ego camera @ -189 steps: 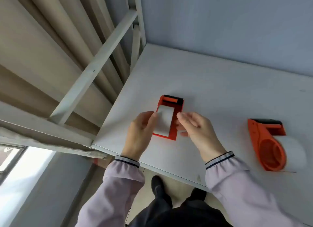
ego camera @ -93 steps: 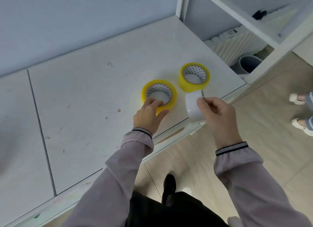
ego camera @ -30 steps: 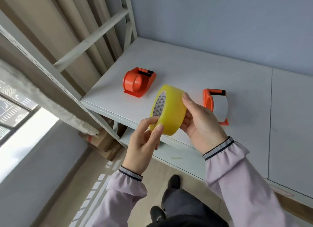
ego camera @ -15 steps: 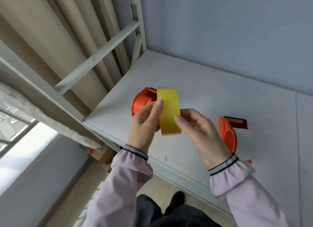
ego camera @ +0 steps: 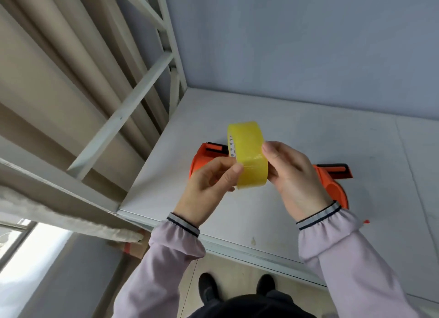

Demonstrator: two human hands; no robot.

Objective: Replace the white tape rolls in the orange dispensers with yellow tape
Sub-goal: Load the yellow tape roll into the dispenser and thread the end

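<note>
A yellow tape roll (ego camera: 249, 151) is held upright above the white shelf (ego camera: 308, 137), its rim facing me. My left hand (ego camera: 209, 187) pinches its lower left edge and my right hand (ego camera: 292, 175) grips its right side. Behind my left hand lies an orange dispenser (ego camera: 204, 155), mostly hidden. A second orange dispenser (ego camera: 332, 182) lies to the right, partly behind my right wrist; any tape in either is hidden.
A white metal rack frame (ego camera: 133, 101) with diagonal braces rises at the left of the shelf. A blue-grey wall (ego camera: 308, 44) backs the shelf. The shelf's front edge (ego camera: 237, 244) runs below my wrists, with floor and my shoes beneath.
The roll has turned a little in my hands and its printed core now shows at the left edge. The view has shifted, so the dispensers sit lower behind my hands.
</note>
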